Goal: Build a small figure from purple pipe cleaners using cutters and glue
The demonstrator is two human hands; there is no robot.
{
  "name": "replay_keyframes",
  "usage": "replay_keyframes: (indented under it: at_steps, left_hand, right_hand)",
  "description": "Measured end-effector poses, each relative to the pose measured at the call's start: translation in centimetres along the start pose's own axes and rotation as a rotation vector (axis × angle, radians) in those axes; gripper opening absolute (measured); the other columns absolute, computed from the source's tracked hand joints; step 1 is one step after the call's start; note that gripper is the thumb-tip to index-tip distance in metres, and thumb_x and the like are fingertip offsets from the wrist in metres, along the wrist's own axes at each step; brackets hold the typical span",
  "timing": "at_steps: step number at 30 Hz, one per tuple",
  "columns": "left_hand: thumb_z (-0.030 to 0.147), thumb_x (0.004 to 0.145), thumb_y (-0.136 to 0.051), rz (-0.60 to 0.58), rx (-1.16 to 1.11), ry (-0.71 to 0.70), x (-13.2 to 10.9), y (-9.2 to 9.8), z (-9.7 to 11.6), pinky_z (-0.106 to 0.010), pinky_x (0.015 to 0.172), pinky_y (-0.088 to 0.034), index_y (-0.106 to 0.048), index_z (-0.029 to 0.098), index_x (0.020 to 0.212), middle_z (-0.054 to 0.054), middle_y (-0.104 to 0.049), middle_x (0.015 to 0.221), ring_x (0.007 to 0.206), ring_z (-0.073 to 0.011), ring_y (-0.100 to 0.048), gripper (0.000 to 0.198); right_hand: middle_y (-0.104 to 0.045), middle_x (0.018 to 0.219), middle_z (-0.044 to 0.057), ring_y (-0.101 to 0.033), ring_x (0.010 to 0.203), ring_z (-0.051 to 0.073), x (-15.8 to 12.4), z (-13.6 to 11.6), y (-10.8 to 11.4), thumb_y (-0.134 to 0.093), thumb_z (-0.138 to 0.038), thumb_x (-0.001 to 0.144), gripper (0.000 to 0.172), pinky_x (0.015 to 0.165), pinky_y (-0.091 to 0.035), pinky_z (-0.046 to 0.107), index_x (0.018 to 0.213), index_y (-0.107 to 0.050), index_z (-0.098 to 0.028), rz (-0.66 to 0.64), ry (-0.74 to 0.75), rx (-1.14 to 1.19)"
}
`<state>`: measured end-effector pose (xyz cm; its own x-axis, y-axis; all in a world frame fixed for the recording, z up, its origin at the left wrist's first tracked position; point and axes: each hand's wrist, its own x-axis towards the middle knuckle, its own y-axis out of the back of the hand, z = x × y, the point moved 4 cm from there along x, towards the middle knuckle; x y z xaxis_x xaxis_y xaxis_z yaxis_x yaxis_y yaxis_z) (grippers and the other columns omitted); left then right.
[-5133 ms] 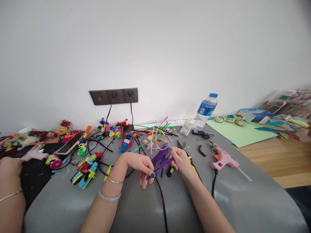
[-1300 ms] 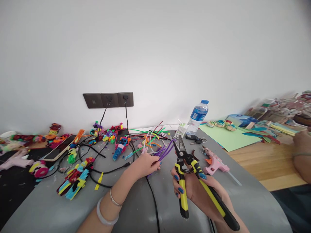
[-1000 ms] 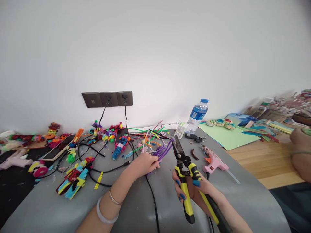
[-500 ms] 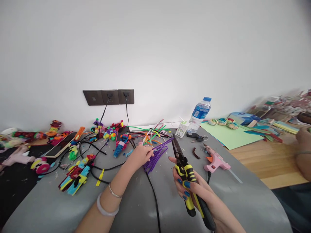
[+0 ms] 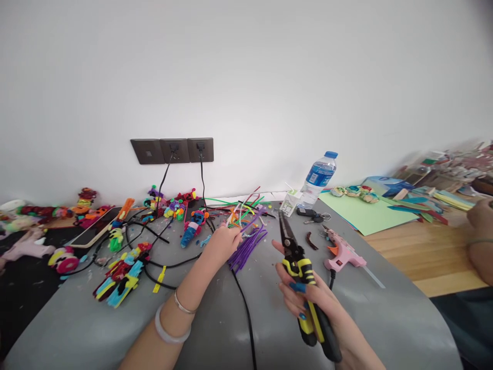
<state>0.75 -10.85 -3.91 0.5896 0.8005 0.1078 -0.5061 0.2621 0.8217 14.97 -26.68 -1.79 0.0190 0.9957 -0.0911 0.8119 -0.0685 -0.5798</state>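
While tight in right hand (image 5: 310,303), yellow-black cutters (image 5: 293,253), blades together; purple stems (image 5: 246,247) in pinch of left hand (image 5: 223,241).

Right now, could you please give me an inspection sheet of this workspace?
Surface: grey table cover, speckled with small scraps.
Job's things: purple pipe cleaners in a loose bundle; yellow-black cutters, blades together.
Clutter: pipe-cleaner figures, pink glue gun, water bottle, keys, phone.
Hands: left hand grips the purple pipe cleaners at one end; right hand holds the yellow-black cutters by the handles.
Cables: black cables run from the wall sockets across the table.
Surroundings: white wall; green paper sheet; another person's hand at the right edge.
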Motion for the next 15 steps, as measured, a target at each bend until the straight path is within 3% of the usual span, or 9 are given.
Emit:
replay_keyframes:
  at_steps: [4, 8, 11, 13, 15]
  left_hand:
    - [0.020, 0.095, -0.040, -0.019, -0.130, 0.033, 0.2, 0.0, -0.5, -0.025, 0.071, -0.050, -0.061, 0.017, 0.069, -0.003, -0.075, 0.075, 0.052, -0.0119, -0.064, 0.033]
    - [0.022, 0.094, -0.040, -0.091, -0.182, -0.090, -0.4, 0.3, 0.5, -0.024, 0.070, -0.047, -0.060, 0.018, 0.067, 0.000, -0.071, 0.065, 0.054, -0.0118, -0.061, 0.033]
    - [0.020, 0.090, -0.044, -0.167, -0.085, -0.169, -0.9, 0.3, 1.0, -0.023, 0.064, -0.043, -0.068, 0.018, 0.090, 0.001, -0.068, 0.063, 0.059, -0.0141, -0.061, 0.024]
    - [0.021, 0.089, -0.048, -0.213, -0.036, -0.181, -1.2, 0.3, 1.1, -0.023, 0.063, -0.042, -0.066, 0.020, 0.113, 0.001, -0.068, 0.064, 0.059, -0.0147, -0.061, 0.030]
    - [0.026, 0.088, -0.052, -0.241, 0.010, -0.177, -1.3, 0.4, 1.0, -0.024, 0.064, -0.042, -0.064, 0.021, 0.120, 0.001, -0.069, 0.065, 0.061, -0.0159, -0.062, 0.034]
  right_hand:
    - [-0.037, 0.075, -0.003, -0.026, 0.049, 0.008, 0.7, -1.9, 0.9, -0.072, -0.034, 0.073, 0.072, 0.044, -0.031, 0.023, 0.139, -0.046, -0.034, 0.085, 0.146, -0.019]
    - [-0.047, 0.080, 0.000, -0.039, 0.055, 0.012, 1.3, -3.0, 2.4, -0.069, -0.044, 0.070, 0.067, 0.050, -0.040, 0.028, 0.134, -0.051, -0.033, 0.153, 0.122, -0.020]
    - [-0.053, 0.080, 0.001, -0.045, 0.057, 0.013, 1.6, -2.0, 4.3, -0.074, -0.045, 0.065, 0.068, 0.053, -0.043, 0.029, 0.128, -0.054, -0.032, 0.249, 0.007, -0.052]
    - [-0.054, 0.077, -0.001, -0.046, 0.055, 0.013, 1.6, -1.0, 5.6, -0.076, -0.047, 0.064, 0.067, 0.052, -0.043, 0.027, 0.125, -0.055, -0.031, 0.306, -0.061, -0.083]
    - [-0.056, 0.077, -0.001, -0.047, 0.055, 0.013, 1.5, 0.0, 6.5, -0.074, -0.051, 0.068, 0.059, 0.052, -0.043, 0.027, 0.120, -0.056, -0.029, 0.323, -0.109, -0.115]
